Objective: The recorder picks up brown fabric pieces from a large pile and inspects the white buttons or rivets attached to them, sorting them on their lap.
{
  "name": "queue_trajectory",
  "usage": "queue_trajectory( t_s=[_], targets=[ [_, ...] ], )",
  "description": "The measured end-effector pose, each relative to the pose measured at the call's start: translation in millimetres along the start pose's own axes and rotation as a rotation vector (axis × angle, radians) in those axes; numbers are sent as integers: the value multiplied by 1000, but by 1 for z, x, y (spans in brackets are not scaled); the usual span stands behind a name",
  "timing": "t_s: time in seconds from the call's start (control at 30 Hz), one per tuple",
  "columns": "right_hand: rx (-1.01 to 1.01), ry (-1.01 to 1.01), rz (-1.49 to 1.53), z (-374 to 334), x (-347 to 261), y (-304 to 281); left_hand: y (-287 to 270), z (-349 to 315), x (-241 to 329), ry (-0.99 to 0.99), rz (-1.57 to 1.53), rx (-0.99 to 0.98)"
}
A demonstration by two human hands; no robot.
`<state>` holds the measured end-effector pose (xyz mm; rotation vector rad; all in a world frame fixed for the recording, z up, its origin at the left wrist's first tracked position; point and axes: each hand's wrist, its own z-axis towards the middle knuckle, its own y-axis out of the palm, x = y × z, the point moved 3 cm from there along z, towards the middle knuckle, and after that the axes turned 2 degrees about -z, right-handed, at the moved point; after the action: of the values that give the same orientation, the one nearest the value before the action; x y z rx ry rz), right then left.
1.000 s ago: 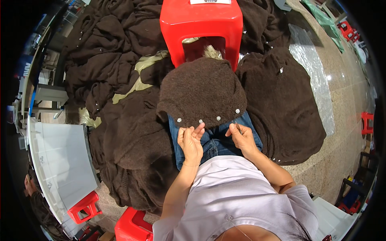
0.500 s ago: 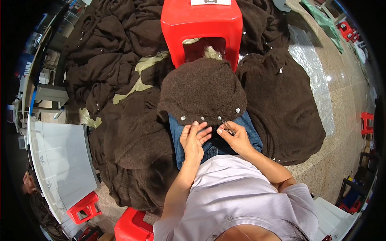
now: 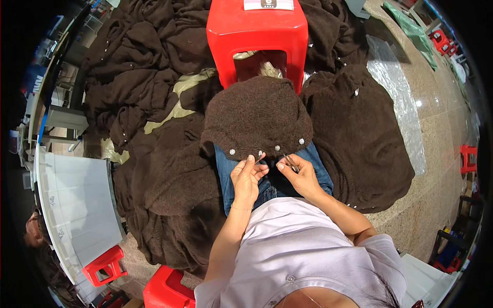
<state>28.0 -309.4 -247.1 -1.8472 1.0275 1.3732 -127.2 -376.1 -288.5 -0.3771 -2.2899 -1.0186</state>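
Observation:
A dark brown fuzzy knit garment [image 3: 257, 110] is bunched across my knees, its edge toward me. Several sparkly round buttons, one of them a clear button [image 3: 277, 148], sit along that edge. My left hand [image 3: 245, 182] is at the edge, palm partly up, with thumb and fingers apart. Its index fingertip is beside a second button [image 3: 260, 153]; whether it touches is hard to tell. Just to the right, my right hand [image 3: 303, 177] is closed around a small metal tool [image 3: 291, 163], which looks like thread snips, pointing toward the garment.
A red plastic stool [image 3: 257, 31] stands right beyond my knees. Brown knit heaps lie left [image 3: 169, 190] and right [image 3: 359, 149], with more behind. Clear plastic sheeting [image 3: 395, 92] covers floor at the right. Another red stool [image 3: 167, 290] and a white panel [image 3: 77, 197] are at the left.
The index finger of my left hand has moved up to the garment's edge, beside a button. My right hand stays nearly in place with the tool.

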Motion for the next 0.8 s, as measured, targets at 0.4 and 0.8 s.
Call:
queue_trajectory(
  t_s=[0.4, 0.8],
  targets=[
    [-16, -169, 13, 19, 3, 16, 10, -10, 4, -35, -103, -90],
    [-70, -83, 5, 22, 3, 19, 0, -4, -3, 54, -93, -138]
  ],
)
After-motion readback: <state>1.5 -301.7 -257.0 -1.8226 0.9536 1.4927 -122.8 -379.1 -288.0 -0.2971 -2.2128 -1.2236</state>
